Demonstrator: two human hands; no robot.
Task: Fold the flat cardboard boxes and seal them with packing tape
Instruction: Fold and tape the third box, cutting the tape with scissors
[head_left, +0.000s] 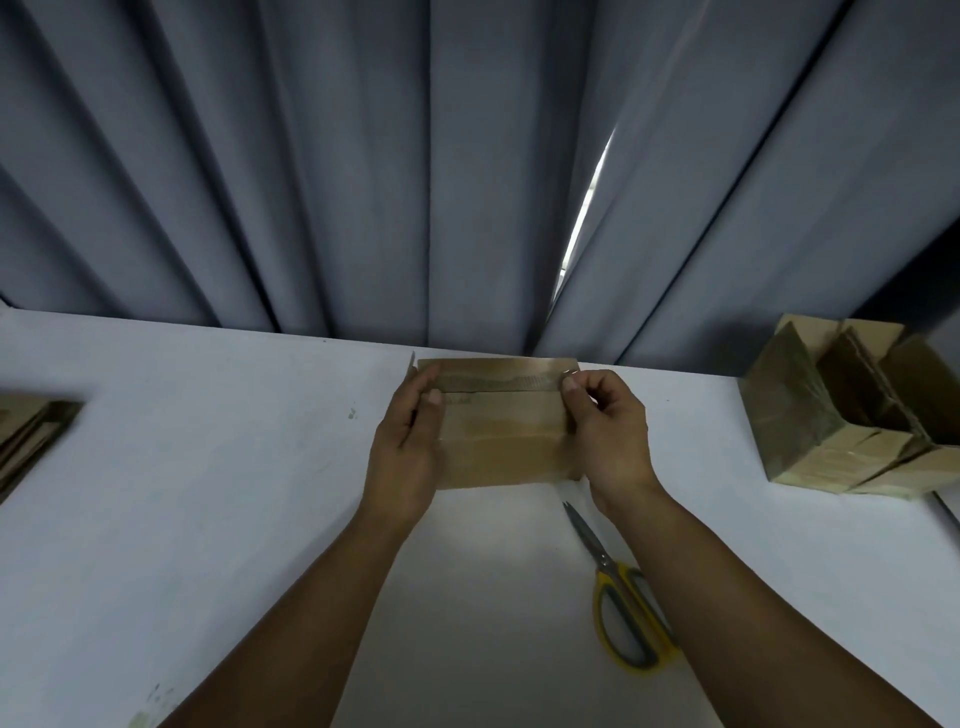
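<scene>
Pinching the ends of a small brown cardboard box (501, 441), left hand (408, 441) and right hand (610, 431) steadied it; taping seemed next.

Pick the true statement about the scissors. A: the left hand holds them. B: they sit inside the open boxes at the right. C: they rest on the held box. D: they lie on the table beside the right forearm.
D: the scissors lie flat on the table beside the right forearm, while the left hand and right hand hold only the box.
</scene>
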